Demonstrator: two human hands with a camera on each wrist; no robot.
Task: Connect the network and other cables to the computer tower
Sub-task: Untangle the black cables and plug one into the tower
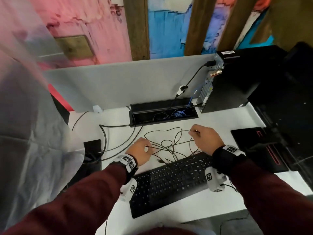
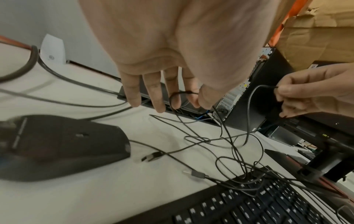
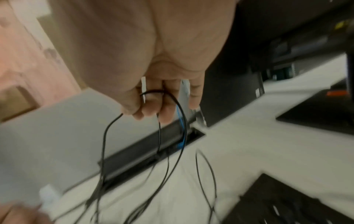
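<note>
I see a thin black cable (image 1: 171, 143) lying in loose tangled loops on the white desk (image 1: 194, 206), between my hands and just beyond the keyboard (image 1: 171, 182). No single long axis; the loops spread mostly from 9 to 3 o'clock. My left hand (image 1: 140, 150) pinches one strand between thumb and forefinger, the other fingers loosely extended. My right hand (image 1: 205, 139) pinches another strand, lifted off the desk. Two plug ends (image 2: 153, 156) lie free by the keyboard's far-left corner. The tower (image 1: 225, 82) stands at 1 o'clock, ports facing left.
</note>
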